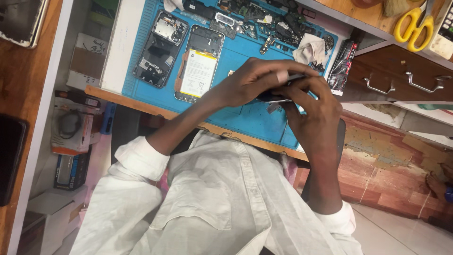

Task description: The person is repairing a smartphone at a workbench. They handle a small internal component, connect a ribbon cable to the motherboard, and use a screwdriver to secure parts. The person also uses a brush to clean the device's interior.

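Both my hands meet over the right part of a blue repair mat (236, 56). My left hand (252, 82) reaches in from the left and closes over the top of a dark, flat phone part (276, 97). My right hand (314, 111) grips the same part from the right, fingers curled round its edge. Most of the part is hidden by my fingers. A small silvery piece (273, 108) lies on the mat just under it.
Two opened phones lie on the mat: one with bare boards (160, 49), one with a white battery (199, 66). Several loose parts (264, 19) and a white cloth (309, 47) sit at the far edge. Yellow scissors (415, 26) and a wooden drawer (401, 82) are at the right.
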